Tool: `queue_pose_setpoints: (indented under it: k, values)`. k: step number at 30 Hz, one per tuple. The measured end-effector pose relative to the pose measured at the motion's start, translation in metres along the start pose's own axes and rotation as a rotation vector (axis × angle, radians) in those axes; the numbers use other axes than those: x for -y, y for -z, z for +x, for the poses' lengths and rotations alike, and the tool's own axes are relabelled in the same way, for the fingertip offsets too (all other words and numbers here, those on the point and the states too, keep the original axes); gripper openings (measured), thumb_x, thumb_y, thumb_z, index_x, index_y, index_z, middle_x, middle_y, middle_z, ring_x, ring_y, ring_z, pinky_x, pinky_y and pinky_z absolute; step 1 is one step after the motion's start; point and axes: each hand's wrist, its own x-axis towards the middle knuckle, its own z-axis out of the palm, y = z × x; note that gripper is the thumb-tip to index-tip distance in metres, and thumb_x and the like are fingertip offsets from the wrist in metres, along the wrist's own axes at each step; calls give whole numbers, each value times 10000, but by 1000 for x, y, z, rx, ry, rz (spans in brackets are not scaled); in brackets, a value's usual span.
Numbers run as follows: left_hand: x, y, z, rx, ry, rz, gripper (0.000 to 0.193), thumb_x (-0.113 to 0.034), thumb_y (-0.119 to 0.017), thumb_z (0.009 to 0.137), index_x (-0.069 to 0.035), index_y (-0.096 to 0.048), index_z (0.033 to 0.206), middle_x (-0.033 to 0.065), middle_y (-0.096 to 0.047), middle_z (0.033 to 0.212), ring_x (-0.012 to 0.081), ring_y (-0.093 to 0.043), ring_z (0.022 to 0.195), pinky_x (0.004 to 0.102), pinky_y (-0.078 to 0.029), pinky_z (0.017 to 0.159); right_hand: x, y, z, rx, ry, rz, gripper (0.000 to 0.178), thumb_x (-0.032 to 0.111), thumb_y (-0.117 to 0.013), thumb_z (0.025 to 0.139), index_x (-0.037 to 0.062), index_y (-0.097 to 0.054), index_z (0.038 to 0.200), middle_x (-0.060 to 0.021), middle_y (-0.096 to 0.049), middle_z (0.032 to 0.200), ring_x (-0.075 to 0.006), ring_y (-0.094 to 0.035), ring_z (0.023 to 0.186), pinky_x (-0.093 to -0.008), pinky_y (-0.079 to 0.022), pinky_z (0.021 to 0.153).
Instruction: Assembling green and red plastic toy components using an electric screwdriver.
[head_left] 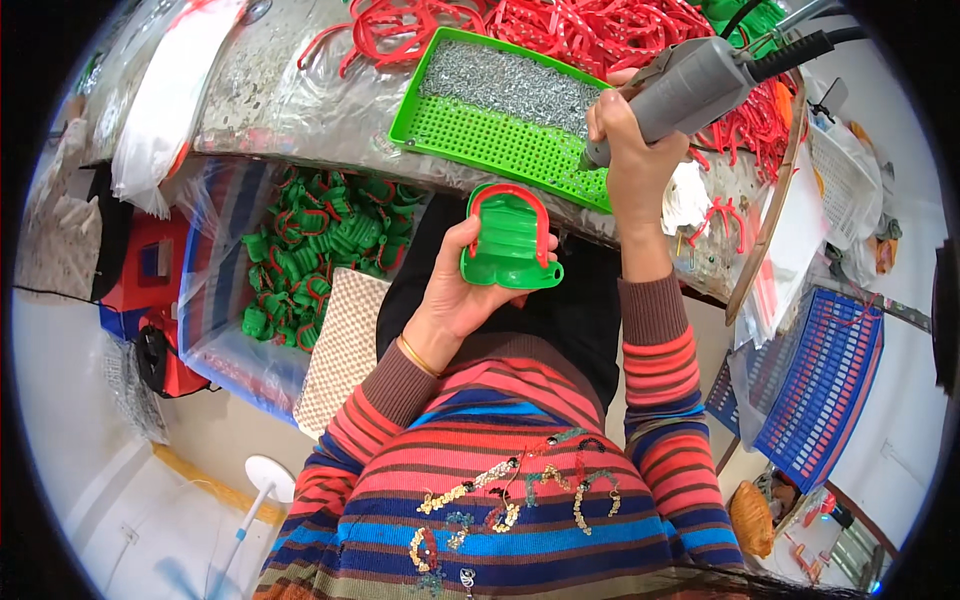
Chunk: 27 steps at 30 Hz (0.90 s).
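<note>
My left hand (447, 292) grips a green molded plastic piece (505, 262) with a ribbed, hollow inside, held above my lap. A red U-shaped handle (512, 190) arches over it, its ends at the piece's sides. In my right hand (637, 165) is a grey power screwdriver (692, 90), fingers wrapped round its body, a black cable leaving its upper end. The driver's tip points down at the right part of a green perforated tray (470, 172). Small silver screws (500, 82) fill the tray's far half; whether the tip touches one I cannot tell.
Red handles (600, 30) lie heaped behind the tray on the plastic-covered table (255, 100). To the left, a lined box (200, 345) holds several green pieces with red handles. A blue crate (820, 385) stands at the right. A checked cloth (340, 335) lies beside my lap.
</note>
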Motion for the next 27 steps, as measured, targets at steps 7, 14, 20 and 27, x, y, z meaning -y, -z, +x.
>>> queue_pose_setpoints:
  k: [7,14,20,27]
  values:
    - [1,2,4,-7,-3,-9,657,-465,-539,884,30,-457,1309,260,-559,1221,359,-587,1090,463,-474,962,-7,-1,-3,13,2,-52,152,5,-580,873,-11,-547,1021,-28,-536,696,-113,-504,583,-266,-429,568]
    - [0,3,5,2,4,-30,656,-462,-549,882,31,-456,1306,253,-564,1212,340,-583,1105,453,-480,960,-10,-1,-5,19,-31,-70,150,7,-580,871,-11,-546,1015,-26,-532,690,-112,-503,585,-266,-427,566]
    - [0,3,3,11,-2,-31,659,-465,-549,882,30,-452,1307,252,-561,1215,337,-575,1123,450,-484,958,-10,-4,-7,2,-20,-50,147,-4,-578,862,-16,-549,1005,-28,-529,696,-113,-500,585,-268,-426,565]
    - [3,8,6,41,3,-48,648,-497,-528,894,-1,-461,1306,253,-558,1212,346,-573,1115,471,-485,944,19,-13,-4,-11,19,103,174,-20,-570,846,-61,-543,1013,-31,-487,679,-113,-455,564,-281,-409,549]
